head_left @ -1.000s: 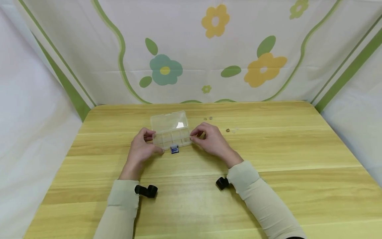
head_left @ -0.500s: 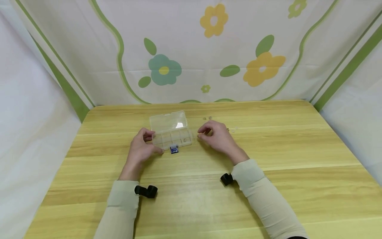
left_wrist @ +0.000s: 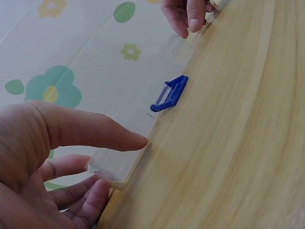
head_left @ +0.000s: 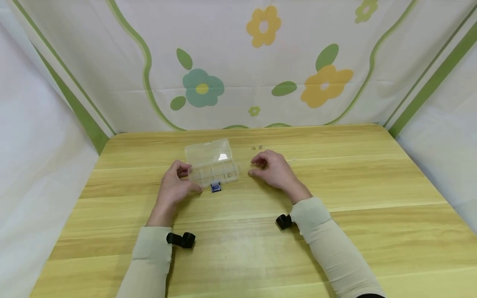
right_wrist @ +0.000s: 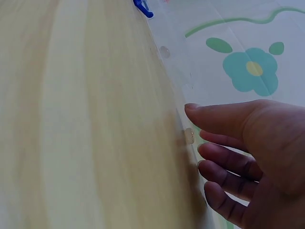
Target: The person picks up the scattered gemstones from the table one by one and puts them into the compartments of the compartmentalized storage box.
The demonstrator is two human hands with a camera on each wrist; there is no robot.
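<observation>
A clear plastic compartment box (head_left: 219,182) lies on the table with its lid (head_left: 208,152) raised at the back. Its blue latch (head_left: 215,187) hangs off the front side. One small pebble-like piece (head_left: 229,175) shows in the right end compartment, also through the wall in the right wrist view. My left hand (head_left: 175,184) holds the box's left end, thumb at the front edge and fingers round the side. Right of the box is my right hand (head_left: 273,170), its thumb and bent fingers apart. Another small translucent piece (right_wrist: 189,136) appears by its fingertips, apart from the thumb.
Two small brownish pieces (head_left: 257,147) lie on the wooden table (head_left: 238,244) behind my right hand. A faint clear piece (head_left: 293,159) lies beyond its knuckles. A flower-printed cloth (head_left: 238,62) hangs along the table's back edge.
My right hand has drawn back from the box's right end toward the right, uncovering the piece in the end compartment. My left hand keeps its hold on the box.
</observation>
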